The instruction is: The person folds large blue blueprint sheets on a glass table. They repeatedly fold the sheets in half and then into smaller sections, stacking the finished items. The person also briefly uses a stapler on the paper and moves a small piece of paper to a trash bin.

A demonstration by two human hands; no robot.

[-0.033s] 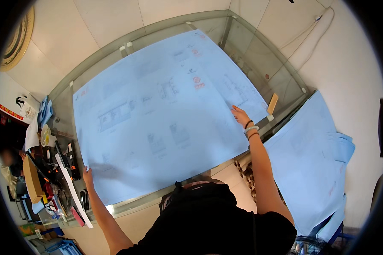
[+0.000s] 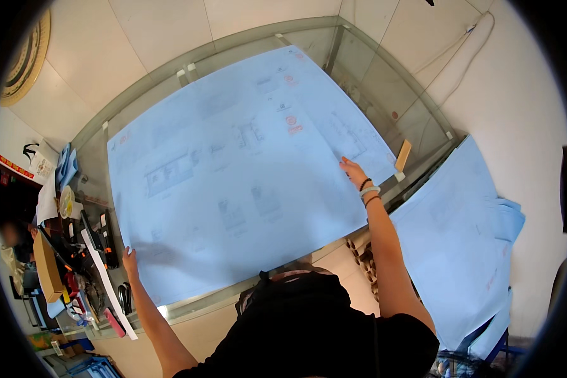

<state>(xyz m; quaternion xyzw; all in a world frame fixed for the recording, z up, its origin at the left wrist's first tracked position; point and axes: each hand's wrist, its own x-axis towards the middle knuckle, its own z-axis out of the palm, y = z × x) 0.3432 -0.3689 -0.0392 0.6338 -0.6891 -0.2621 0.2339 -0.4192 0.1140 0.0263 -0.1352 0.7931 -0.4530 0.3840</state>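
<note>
A large pale-blue drawing sheet (image 2: 189, 189), printed with faint plans and red stamps, covers most of the glass table (image 2: 416, 120). Another blue sheet (image 2: 375, 154) shows beneath it along the right. My left hand (image 2: 130, 261) is closed at the upper sheet's near left edge, its thumb on top and its other fingers partly hidden. At the right, my right hand (image 2: 354, 170) has its fingers bent together at the upper sheet's right edge. Bracelets circle that wrist.
Beside the table at the right hangs a stack of blue sheets (image 2: 453, 233). A wooden block (image 2: 404, 155) lies near the table's right corner. Staplers (image 2: 109, 239), a white strip (image 2: 110, 286) and a cardboard box (image 2: 47, 266) crowd the left. Rolled tubes (image 2: 363, 258) sit below the near edge.
My right hand has shifted very slightly left and away from me. My left hand stays in the same place.
</note>
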